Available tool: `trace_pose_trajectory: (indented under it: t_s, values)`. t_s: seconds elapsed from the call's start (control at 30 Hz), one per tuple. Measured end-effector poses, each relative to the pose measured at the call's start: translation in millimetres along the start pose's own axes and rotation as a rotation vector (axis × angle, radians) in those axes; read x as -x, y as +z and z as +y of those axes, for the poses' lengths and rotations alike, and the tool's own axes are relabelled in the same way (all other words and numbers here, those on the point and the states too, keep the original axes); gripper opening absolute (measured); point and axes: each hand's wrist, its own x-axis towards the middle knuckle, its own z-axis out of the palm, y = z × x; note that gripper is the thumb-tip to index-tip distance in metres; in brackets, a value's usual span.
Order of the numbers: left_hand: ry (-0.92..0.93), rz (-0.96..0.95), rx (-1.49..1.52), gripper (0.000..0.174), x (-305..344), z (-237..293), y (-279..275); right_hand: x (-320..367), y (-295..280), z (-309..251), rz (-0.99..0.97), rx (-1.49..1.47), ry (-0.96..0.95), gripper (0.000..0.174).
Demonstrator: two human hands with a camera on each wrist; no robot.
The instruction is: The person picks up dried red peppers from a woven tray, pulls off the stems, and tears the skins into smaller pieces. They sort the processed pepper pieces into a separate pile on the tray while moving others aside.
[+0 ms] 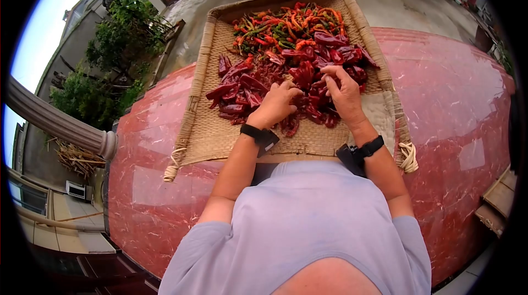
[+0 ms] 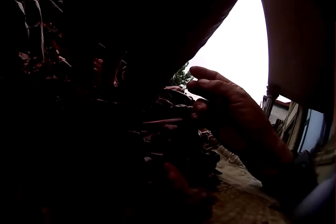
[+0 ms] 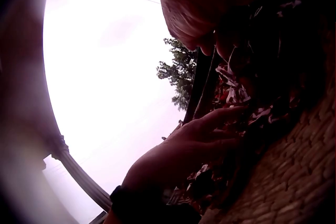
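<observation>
Large dark-red dried peppers [image 1: 254,83] lie heaped on a woven tray [image 1: 209,138]. The left hand [image 1: 278,105] rests at the near part of the heap, fingers loosely bent; in the right wrist view this hand [image 3: 178,155] reaches among peppers, its fingertips in shadow. Just right of it, the right hand [image 1: 345,96] is held over the heap with bent fingers. The left wrist view shows the right hand [image 2: 236,111] with its fingers apart from the thumb and no pepper visible between them. Each wrist wears a black strap. Deep shadow hides much in both wrist views.
Smaller red, orange and green peppers [image 1: 286,25] fill the tray's far part. A pale flat piece [image 1: 379,110] lies at its right side. Around the tray is a glossy red stone surface [image 1: 451,119]. A grey column [image 1: 60,119] and green plants [image 1: 113,36] stand left.
</observation>
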Motion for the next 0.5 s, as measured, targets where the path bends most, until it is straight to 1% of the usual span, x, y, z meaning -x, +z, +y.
trace_pose_trajectory:
  t_s: [0.07,0.1,0.2,0.3,0.33,0.4,0.47,0.5]
  values:
    - [0.024,-0.011,-0.009,0.045,-4.2,-8.9,8.9,-0.2,0.4,1.6,-0.01,0.015,-0.011,0.018]
    - [-0.007,-0.048,-0.036,0.042,-4.0,-1.0,1.1,-0.5,1.0,2.2,-0.015,0.021,-0.016,0.018]
    - [-0.026,0.001,0.05,0.035,-7.6,-5.9,-3.6,-0.4,1.1,2.2,-0.014,0.024,-0.031,0.018]
    - [-0.122,0.242,0.055,0.03,0.8,2.1,-17.6,-0.2,-0.1,-0.2,-0.003,0.009,-0.047,0.018]
    - [-0.099,0.368,-0.032,0.028,-0.4,-9.7,-17.6,0.2,-0.5,-0.2,-0.003,0.01,-0.038,0.018]
    - [-0.189,0.452,-0.134,0.033,-0.9,-19.8,-34.3,-0.3,-0.6,-0.5,-0.006,0.009,-0.022,0.018]
    - [-0.369,0.57,-0.259,0.039,-2.9,-20.1,-47.6,0.2,-0.4,-0.7,-0.01,0.024,-0.027,0.018]
    - [-0.397,0.63,-0.342,0.045,-4.1,-20.9,-51.2,0.0,-0.4,-0.9,-0.009,0.031,-0.031,0.018]
